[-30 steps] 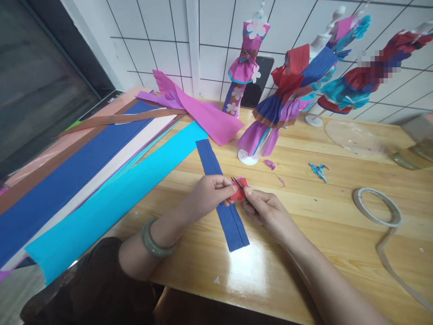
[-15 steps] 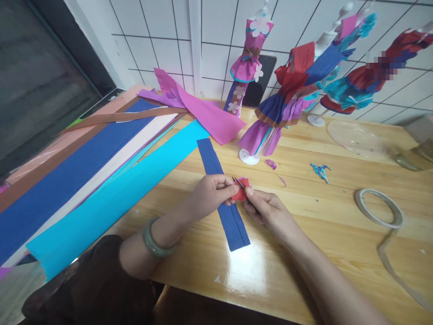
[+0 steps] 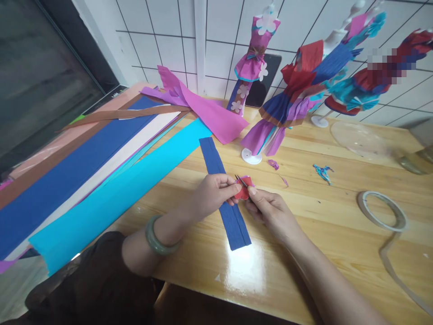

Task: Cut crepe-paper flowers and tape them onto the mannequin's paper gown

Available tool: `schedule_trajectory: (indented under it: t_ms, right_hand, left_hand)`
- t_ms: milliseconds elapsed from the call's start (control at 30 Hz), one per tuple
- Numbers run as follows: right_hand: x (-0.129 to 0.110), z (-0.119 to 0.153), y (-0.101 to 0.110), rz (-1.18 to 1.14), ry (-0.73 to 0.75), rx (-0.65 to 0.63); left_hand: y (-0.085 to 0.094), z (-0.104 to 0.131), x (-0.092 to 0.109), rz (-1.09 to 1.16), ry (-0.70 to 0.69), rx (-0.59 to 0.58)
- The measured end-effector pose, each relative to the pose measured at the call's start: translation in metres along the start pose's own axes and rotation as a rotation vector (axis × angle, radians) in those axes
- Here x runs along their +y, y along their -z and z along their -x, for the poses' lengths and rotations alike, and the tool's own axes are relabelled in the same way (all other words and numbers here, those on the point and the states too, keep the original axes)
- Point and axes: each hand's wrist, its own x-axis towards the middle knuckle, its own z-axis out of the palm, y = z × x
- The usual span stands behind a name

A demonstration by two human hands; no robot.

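Since I'm following this from far off through the head cam, one angle is all I get, but it's decent. The left hand (image 3: 214,195) has thumb and fingers pinched on a little red piece (image 3: 242,194) with a pinkish edge, and the right hand (image 3: 272,210) is clamped on a slim dark tool (image 3: 241,181); small scissors or tweezers, can't tell.

Main thing for me: the red piece sits right between the two hands. The left is nearer, since it's actually gripping it. The right comes from the side of the worktop's (image 3: 199,257) right edge, with the tool's long axis slanting across the piece, tips towards the far left corner. Can't tell if the tips touch it. In my view the piece overlaps the right side of a dark blue strip (image 3: 237,228), about halfway along, and that strip runs lengthwise towards the near edge.

Versus half a second ago, not much: everything's slid slightly right in my view, hands included, so I'd blame the head turning. Both grips look unchanged.
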Motion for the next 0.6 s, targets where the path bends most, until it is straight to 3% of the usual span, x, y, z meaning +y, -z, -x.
schedule_trajectory:
  t_ms: [600]
  right_hand:
    - [-0.006, -0.002, -0.011, -0.215, 0.014, 0.125]
  left_hand:
    - [-0.011, -0.001, -0.009, 0.357, 0.043, 0.034]
